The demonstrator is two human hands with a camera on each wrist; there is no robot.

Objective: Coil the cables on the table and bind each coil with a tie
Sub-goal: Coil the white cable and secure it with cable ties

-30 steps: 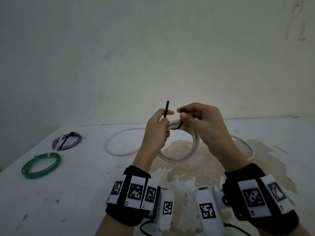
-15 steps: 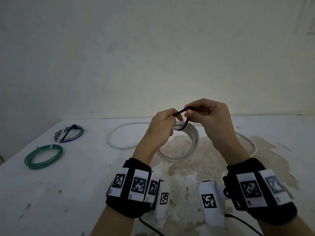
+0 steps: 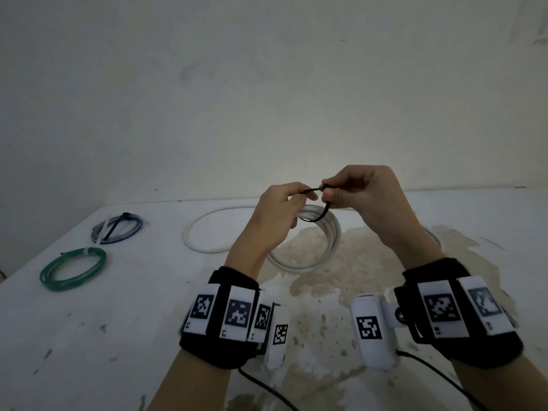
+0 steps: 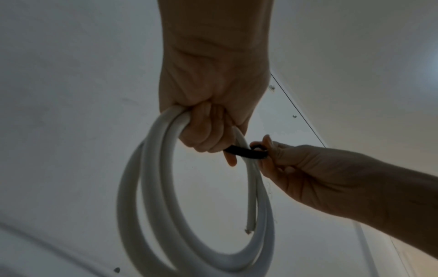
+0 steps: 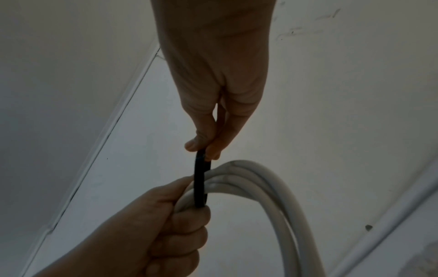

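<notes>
The desk (image 3: 89, 336) is white, stained and flaking. Above it the left hand (image 3: 275, 213) grips a smooth white coil (image 3: 320, 247) (several thick loops). The right hand (image 3: 364, 192) pinches a thin black tie (image 3: 318, 216) looped round it; its ends seem hidden by fingers.

Stained white table (image 3: 89, 336) (bare wall (image 3: 267, 99))

The head camera is looking forward and down from above the near edge of the table (image 3: 89, 336), taking in both wrists and the far wall. The left wrist camera is looking up along the left hand (image 4: 213, 97), close in. The right wrist camera is looking along the right hand (image 5: 218, 84), equally close. All three are sharing the white coil (image 3: 323, 250) and black tie (image 5: 201, 183).
</notes>
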